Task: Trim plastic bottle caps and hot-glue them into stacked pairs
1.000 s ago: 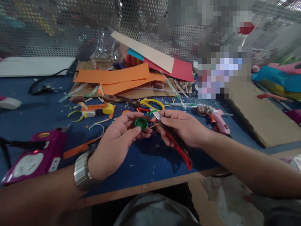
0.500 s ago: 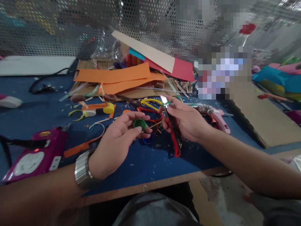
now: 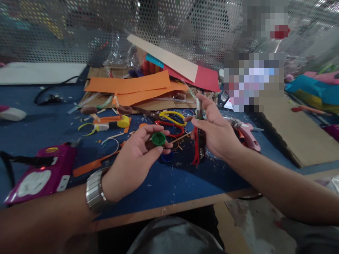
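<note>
Perforated mesh (image 3: 106,31) rises behind the blue bench (image 3: 164,183), far beyond the green cap (image 3: 158,138). Brown cardboard (image 3: 296,130) lies well to the cap's right, orange strips (image 3: 129,83) behind it. From here I see the left hand (image 3: 134,158) pinching the cap, hollow side up; to its right, the right hand (image 3: 218,135) grips a red-and-black cutter (image 3: 201,141). A blue ring (image 3: 167,157) sits just nearer than the cap.
</note>
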A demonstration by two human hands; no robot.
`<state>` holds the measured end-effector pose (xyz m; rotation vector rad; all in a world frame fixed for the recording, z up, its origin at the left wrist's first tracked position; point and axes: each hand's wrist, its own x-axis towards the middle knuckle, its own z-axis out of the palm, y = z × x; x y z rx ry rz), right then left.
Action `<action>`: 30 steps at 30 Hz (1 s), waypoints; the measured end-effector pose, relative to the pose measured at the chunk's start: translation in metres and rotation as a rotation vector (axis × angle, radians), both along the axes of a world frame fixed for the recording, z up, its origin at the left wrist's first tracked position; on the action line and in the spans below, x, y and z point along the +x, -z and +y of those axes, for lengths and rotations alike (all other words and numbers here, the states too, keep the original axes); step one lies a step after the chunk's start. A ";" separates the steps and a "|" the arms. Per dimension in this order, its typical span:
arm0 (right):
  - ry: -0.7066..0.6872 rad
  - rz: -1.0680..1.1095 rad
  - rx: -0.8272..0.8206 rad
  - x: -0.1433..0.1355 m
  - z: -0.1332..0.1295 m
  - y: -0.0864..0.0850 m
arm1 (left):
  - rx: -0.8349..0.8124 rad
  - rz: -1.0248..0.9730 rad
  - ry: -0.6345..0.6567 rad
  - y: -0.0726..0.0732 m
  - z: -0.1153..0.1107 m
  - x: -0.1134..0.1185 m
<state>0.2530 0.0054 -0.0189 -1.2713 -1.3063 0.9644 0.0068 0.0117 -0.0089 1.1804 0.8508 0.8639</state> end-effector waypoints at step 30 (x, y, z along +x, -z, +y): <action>-0.217 -0.582 0.113 0.001 -0.007 -0.006 | -0.126 -0.197 -0.074 -0.001 -0.004 -0.003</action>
